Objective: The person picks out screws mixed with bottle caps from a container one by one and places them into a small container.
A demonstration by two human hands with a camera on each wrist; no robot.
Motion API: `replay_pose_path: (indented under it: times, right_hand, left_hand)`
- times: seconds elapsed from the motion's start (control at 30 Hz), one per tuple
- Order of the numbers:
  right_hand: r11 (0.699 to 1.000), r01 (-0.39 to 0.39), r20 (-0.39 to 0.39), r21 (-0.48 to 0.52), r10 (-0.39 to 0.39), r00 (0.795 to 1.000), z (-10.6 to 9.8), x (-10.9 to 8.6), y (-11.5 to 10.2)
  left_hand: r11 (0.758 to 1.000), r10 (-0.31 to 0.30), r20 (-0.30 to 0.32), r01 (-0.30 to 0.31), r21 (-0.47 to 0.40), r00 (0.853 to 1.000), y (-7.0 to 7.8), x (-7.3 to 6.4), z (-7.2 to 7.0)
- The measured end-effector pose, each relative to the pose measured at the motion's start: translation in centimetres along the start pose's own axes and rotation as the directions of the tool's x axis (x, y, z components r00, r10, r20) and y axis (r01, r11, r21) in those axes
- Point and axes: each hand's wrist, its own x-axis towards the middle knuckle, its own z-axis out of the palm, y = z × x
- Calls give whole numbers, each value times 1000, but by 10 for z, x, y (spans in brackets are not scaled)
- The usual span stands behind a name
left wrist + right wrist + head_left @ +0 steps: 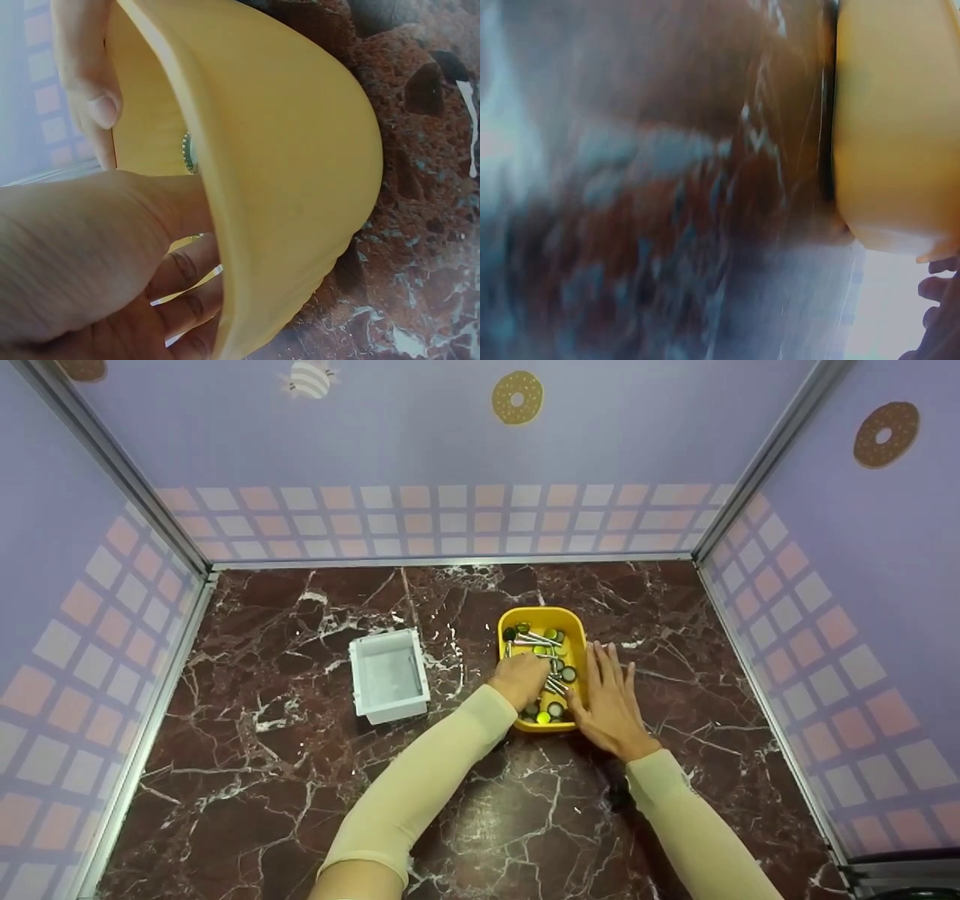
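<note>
A yellow plastic bin holds several metal screws mixed with bottle caps, some grey and some bright yellow-green. My left hand reaches over the bin's left side, down among the screws. Its fingers bend inside the bin in the left wrist view, their tips hidden behind the wall; I cannot tell whether they hold anything. Against the bin's right side lies my right hand, fingers extended along the outside and thumb at the rim. The right wrist view shows the bin's outer wall close up.
To the left of the yellow bin stands a white rectangular container. Both sit on a dark red marbled tabletop. Purple panels with checked borders enclose the back and both sides.
</note>
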Motion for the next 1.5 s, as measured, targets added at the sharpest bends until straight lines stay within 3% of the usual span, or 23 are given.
replay_pose_path:
  times: [0.2,0.37,0.4,0.63,0.83,0.97,1.0,1.07,1.23,1.37,1.4,1.47,1.5]
  right_hand:
    - [999,32,-16,0,-32,999,5,-3,6]
    - [999,47,-37,4,-47,998,8,-3,8]
    - [999,49,-42,3,-49,998,9,-3,9]
    - [998,58,-63,-4,-58,996,11,-2,9]
    - [999,50,-64,-7,-50,997,12,-2,9]
    - [999,46,-63,1,-46,997,11,-3,8]
    - [999,46,-64,2,-45,997,10,-3,8]
    - [999,44,-62,0,-44,997,10,-3,8]
    - [999,41,-60,-9,-41,997,9,-3,6]
    - [999,44,-72,-8,-45,996,10,-2,7]
    - [999,46,-77,-8,-46,996,10,-2,7]
    - [999,50,-88,-3,-50,995,10,-3,7]
    - [999,51,-91,-1,-51,995,10,-3,7]
  left_hand:
    - [1000,-10,6,10,15,1000,0,4,10]
    - [999,-3,-10,3,-45,1000,-8,18,31]
    - [999,-3,-15,2,-50,1000,-8,17,30]
    - [1000,-12,-4,12,-18,1000,11,-20,-21]
    - [999,4,50,-2,-46,999,11,-31,-36]
    - [999,16,7,-16,-33,1000,6,-18,-18]
    - [999,14,27,-13,-34,1000,6,-18,-20]
    - [999,16,2,-16,-32,1000,4,-14,-14]
    - [998,15,25,-14,-62,1000,6,-18,-23]
    - [996,27,-2,-27,-86,1000,5,-20,-25]
    - [995,35,-37,-39,-96,999,2,-17,-20]
    - [994,41,-61,-47,-99,997,3,-21,-24]
    - [993,41,-41,-45,-105,998,6,-26,-33]
